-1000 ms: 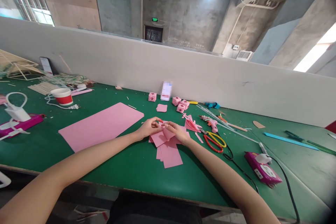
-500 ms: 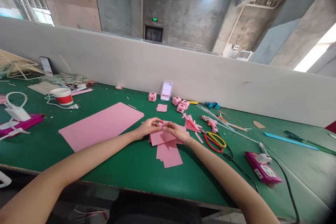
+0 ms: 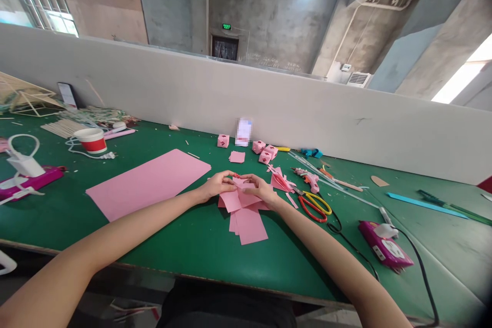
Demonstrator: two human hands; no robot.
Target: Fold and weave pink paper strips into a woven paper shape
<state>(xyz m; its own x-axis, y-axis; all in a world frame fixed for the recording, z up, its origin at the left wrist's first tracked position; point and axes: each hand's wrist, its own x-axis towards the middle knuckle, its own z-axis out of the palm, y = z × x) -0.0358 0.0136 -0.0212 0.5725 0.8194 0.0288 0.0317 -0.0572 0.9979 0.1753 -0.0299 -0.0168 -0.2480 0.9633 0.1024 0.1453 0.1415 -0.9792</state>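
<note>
My left hand (image 3: 217, 184) and my right hand (image 3: 261, 189) meet over a loose pile of small pink paper squares (image 3: 246, 212) on the green table (image 3: 184, 246). Both hands pinch one small pink paper piece (image 3: 243, 184) between thumb and fingers, its top edge folded over just above the pile. A big pink sheet (image 3: 148, 182) lies flat to the left of my left hand. Several small pink paper cubes (image 3: 264, 152) stand further back, near the white partition.
Red-and-yellow scissors (image 3: 315, 205) and a glue gun (image 3: 307, 178) lie right of my right hand. A pink power strip (image 3: 384, 251) with a black cable sits at right. A red-and-white cup (image 3: 91, 140) and a white stand (image 3: 23, 161) are at left. A white partition (image 3: 307, 107) bounds the far edge.
My hands have drawn slightly closer together and the pinched pink piece is folded further over at its top. Everything else on the table stays put.
</note>
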